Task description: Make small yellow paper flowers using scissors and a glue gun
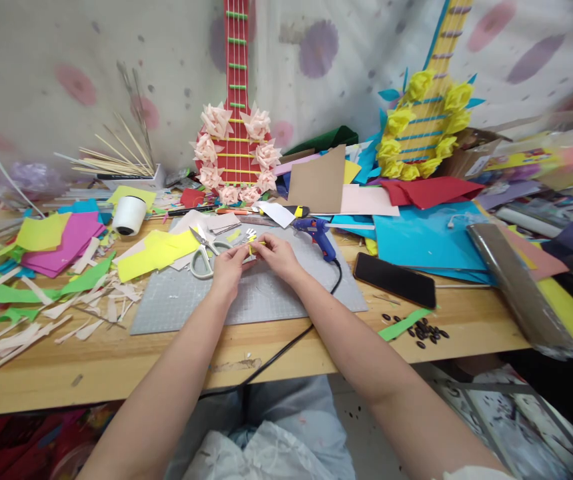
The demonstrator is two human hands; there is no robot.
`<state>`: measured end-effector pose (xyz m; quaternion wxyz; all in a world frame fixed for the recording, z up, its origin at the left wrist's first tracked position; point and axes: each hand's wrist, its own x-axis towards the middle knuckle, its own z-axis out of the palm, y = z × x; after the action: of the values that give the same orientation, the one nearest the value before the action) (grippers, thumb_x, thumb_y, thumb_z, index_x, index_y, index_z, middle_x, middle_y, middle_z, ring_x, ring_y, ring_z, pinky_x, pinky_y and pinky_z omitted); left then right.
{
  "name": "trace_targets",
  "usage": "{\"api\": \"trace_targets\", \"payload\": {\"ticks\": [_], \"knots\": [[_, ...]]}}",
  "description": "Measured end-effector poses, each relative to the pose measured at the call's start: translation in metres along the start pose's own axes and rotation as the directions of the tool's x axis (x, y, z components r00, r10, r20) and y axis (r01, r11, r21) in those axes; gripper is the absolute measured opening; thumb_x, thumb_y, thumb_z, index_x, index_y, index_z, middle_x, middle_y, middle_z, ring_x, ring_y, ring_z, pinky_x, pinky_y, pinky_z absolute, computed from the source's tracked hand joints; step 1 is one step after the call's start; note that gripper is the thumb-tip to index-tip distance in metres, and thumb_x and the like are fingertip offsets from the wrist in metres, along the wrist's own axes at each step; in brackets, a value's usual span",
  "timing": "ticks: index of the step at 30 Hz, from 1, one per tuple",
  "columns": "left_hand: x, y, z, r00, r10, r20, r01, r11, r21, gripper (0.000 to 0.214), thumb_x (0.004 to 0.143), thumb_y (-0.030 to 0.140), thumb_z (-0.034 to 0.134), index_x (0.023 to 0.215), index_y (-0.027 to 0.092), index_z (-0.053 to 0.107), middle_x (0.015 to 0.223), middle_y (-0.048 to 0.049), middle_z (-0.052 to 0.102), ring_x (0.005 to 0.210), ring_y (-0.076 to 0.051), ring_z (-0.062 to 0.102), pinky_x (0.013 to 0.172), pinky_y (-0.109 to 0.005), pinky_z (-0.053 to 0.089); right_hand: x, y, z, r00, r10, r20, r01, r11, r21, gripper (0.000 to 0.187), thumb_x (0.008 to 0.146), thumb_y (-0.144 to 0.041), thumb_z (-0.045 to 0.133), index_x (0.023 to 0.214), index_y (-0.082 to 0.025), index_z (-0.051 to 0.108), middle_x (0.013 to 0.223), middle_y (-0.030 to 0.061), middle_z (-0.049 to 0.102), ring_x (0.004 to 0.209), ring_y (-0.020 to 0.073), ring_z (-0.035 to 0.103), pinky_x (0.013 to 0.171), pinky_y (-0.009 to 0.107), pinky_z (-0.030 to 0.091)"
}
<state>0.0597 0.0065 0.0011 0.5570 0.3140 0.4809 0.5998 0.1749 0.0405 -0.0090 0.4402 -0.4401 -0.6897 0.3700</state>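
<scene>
My left hand [232, 265] and my right hand [277, 255] meet over the grey cutting mat [166, 308], fingertips close together. Pinched between them is a small yellow paper piece [256, 246], mostly covered by my fingers. Just beyond it show small white strips [250, 233]; whether they belong to the piece I cannot tell. Beside my left hand lie scissors [204, 256] with pale handles, their blades apart. A blue glue gun [319, 239] rests to the right of my right hand, its black cord running down past my right forearm.
Yellow paper [159, 253] and paper scraps [101, 300] spread leftward. A black phone [394, 279], black beads [423, 330] and blue card [426, 240] lie to the right. Behind stand a red paper guitar [237, 157] with pink flowers and a yellow one [422, 127]. A white roll [129, 215] stands left.
</scene>
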Motion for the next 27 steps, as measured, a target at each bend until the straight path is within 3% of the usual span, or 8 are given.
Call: {"api": "trace_targets", "payload": {"ticks": [4, 12, 16, 20, 27], "knots": [[-0.0004, 0.0003, 0.0007, 1.000, -0.018, -0.002, 0.018, 1.000, 0.010, 0.025, 0.057, 0.031, 0.068, 0.073, 0.012, 0.068, 0.085, -0.0092, 0.067, 0.081, -0.019, 0.061, 0.070, -0.031, 0.051, -0.0018, -0.0049, -0.0021, 0.999, 0.020, -0.038, -0.022, 0.997, -0.070, 0.033, 0.080, -0.046, 0.044, 0.065, -0.018, 0.053, 0.058, -0.0022, 0.055, 0.055, 0.0095, 0.048, 0.054, 0.022, 0.033], [-0.0026, 0.0041, 0.0004, 0.998, -0.055, 0.025, 0.055, 0.998, -0.022, 0.022, 0.058, 0.029, 0.068, 0.072, 0.012, 0.066, 0.088, -0.0095, 0.066, 0.085, -0.018, 0.060, 0.069, -0.028, 0.050, -0.0016, -0.0031, -0.0013, 0.994, 0.062, -0.095, -0.061, 0.998, 0.014, 0.037, 0.073, -0.051, 0.053, 0.058, -0.018, 0.047, 0.052, -0.0035, 0.052, 0.050, 0.0084, 0.045, 0.052, 0.022, 0.034], [-0.0017, 0.0060, -0.0011, 0.996, -0.086, 0.040, 0.088, 0.994, -0.058, 0.019, 0.061, 0.026, 0.066, 0.075, 0.013, 0.066, 0.095, -0.0097, 0.066, 0.089, -0.018, 0.060, 0.068, -0.026, 0.050, -0.0012, -0.0033, -0.0022, 0.994, 0.044, -0.099, -0.035, 0.996, 0.084, 0.033, 0.077, -0.051, 0.047, 0.070, -0.019, 0.049, 0.062, -0.0034, 0.054, 0.054, 0.0087, 0.050, 0.054, 0.022, 0.038], [-0.0009, 0.0064, -0.0019, 0.997, -0.081, 0.020, 0.082, 0.993, -0.086, 0.020, 0.062, 0.025, 0.065, 0.078, 0.014, 0.067, 0.101, -0.0098, 0.065, 0.092, -0.019, 0.060, 0.065, -0.025, 0.051, -0.0016, -0.0068, -0.0056, 0.972, 0.072, -0.223, -0.040, 0.989, 0.143, 0.028, 0.077, -0.048, 0.047, 0.080, -0.021, 0.045, 0.075, -0.0021, 0.054, 0.063, 0.0090, 0.052, 0.055, 0.022, 0.042], [-0.0002, 0.0017, -0.0018, 0.997, 0.040, -0.061, -0.039, 0.999, 0.016, 0.024, 0.058, 0.030, 0.068, 0.075, 0.014, 0.069, 0.095, -0.0094, 0.066, 0.093, -0.022, 0.058, 0.070, -0.030, 0.051, -0.0008, -0.0084, -0.0027, 0.987, 0.098, -0.128, -0.074, 0.980, 0.183, 0.026, 0.070, -0.044, 0.054, 0.070, -0.018, 0.049, 0.071, -0.0008, 0.054, 0.068, 0.0105, 0.049, 0.058, 0.023, 0.045]]}}
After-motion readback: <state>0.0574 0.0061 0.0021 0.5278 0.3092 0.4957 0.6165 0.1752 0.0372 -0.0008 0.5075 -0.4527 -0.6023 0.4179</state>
